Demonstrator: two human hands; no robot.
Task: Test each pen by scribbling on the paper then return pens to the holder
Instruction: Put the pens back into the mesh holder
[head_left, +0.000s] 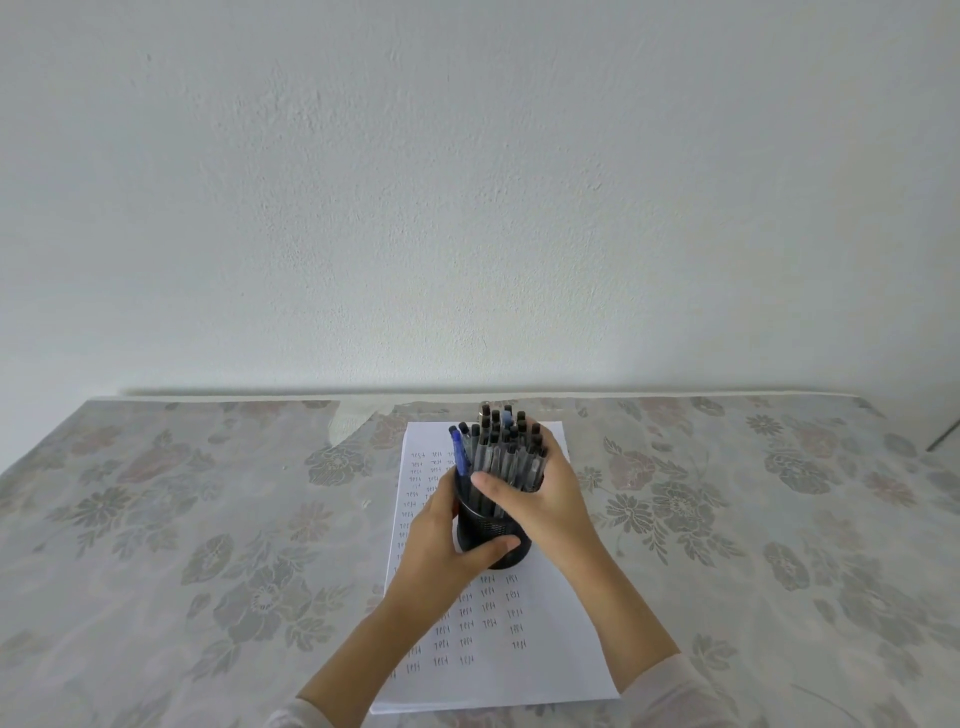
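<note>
Head view: paper (545, 649) nearest, full of scribbles. Over it, the left hand (441, 540) wraps round the black holder (488, 525) and the right hand (550, 499) clamps the whole bunch of pens (498, 447). If that grip loosens while the holder tips, pens probably scatter across the table (208, 519).

Holder (488, 525), pens (498, 449) partly hidden; paper (550, 670) writing illegible.

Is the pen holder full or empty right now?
Full. A thick bundle of pens stands in the holder, caps up; the right hand grips the bundle, the left hand holds the holder.
</note>
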